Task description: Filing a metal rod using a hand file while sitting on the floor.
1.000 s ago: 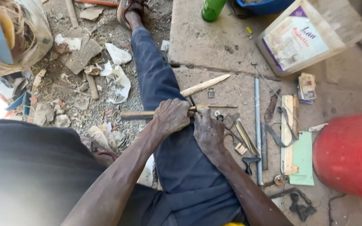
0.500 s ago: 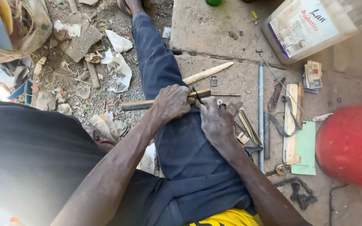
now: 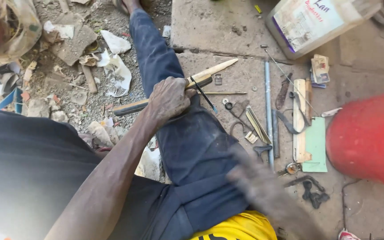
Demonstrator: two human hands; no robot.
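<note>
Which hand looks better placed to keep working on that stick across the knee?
Probably the left hand: it grips the wooden stick over the leg. The right hand is a blur, off the stick.

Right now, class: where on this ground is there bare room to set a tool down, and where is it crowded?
Bare: the concrete slab between the outstretched leg and the plastic jug. Crowded: the tools beside the long metal rod and wooden board, and the rubble across the leg.

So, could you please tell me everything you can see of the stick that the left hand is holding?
The stick is a long, slim rod, dark at both visible ends, what it is made of unclear. It lies almost level across the knee of the blue trousers. The left hand wraps its middle, hiding that part.
</note>
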